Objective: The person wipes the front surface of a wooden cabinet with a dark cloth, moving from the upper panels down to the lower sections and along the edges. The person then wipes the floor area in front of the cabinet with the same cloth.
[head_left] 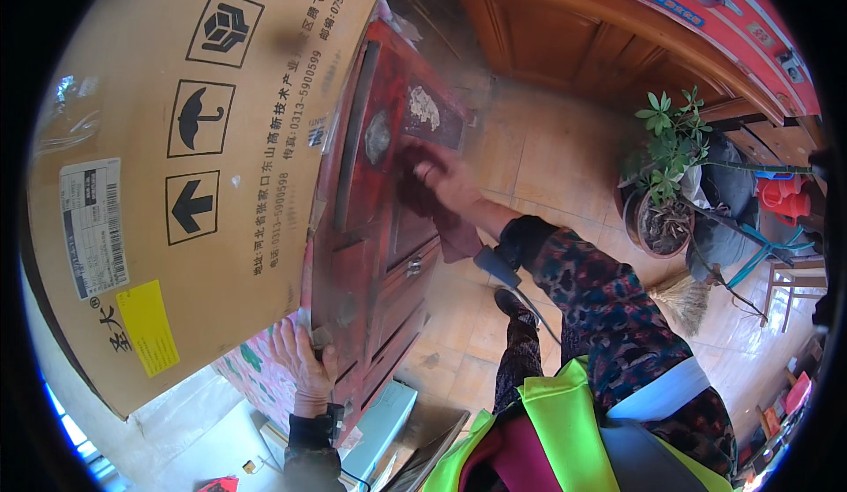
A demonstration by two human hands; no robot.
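A dark red wooden cabinet (350, 267) stands in front of me, with a pale patch and a whitish patch on its surface. My right hand (448, 183) is closed on a maroon cloth (456, 234) and presses it to the cabinet's far part. The fingers are partly hidden behind the hand and cloth. At the cabinet's near left edge rests my left hand (304, 360), its fingers spread and nothing in them. Just above it is a big brown cardboard box (238, 170). A grey device (497, 267) with a cable sits at my right wrist.
Potted plant (662, 227) and straw broom (681, 302) stand on the tiled floor (556, 152) to the right. Farther back is a brown wooden panelled piece (573, 29). A pale blue box (386, 417) lies near the cabinet's front; red containers (783, 199) are at far right.
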